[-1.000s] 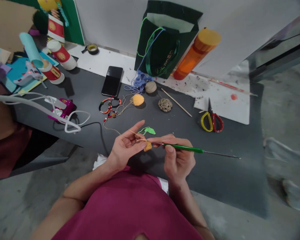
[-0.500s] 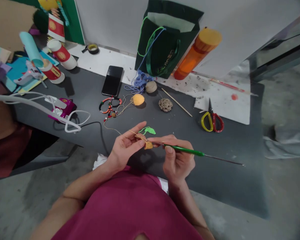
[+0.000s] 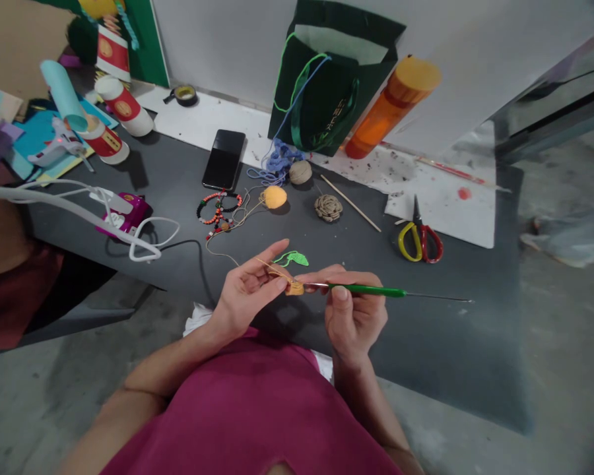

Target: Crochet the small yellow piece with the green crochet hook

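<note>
Between thumb and fingers, my left hand [image 3: 247, 287] pinches a small yellow crochet piece [image 3: 295, 288], with a strand of yarn running over the raised index finger. My right hand [image 3: 356, 310] is closed around a crochet hook [image 3: 376, 290] with a green handle and a metal hook at each end. The hook's left end meets the crochet piece; its other end points right over the table. Just beyond my hands lies a green crocheted leaf [image 3: 297, 258] with a loose tail. A yellow ball [image 3: 275, 196] sits farther back beside the thin yarn.
Scissors [image 3: 418, 237] lie to the right, near a thin wooden stick [image 3: 350, 203] and a brown coiled rosette [image 3: 329, 208]. A phone [image 3: 224, 159], beaded bracelets [image 3: 218, 211] and blue yarn [image 3: 281, 160] are behind. A dark paper bag [image 3: 321, 99] stands against the wall. Another person sits at left.
The crochet hook has rotated a little, so its free right end sits higher and slightly closer in. My left hand keeps its hold on the crochet piece.
</note>
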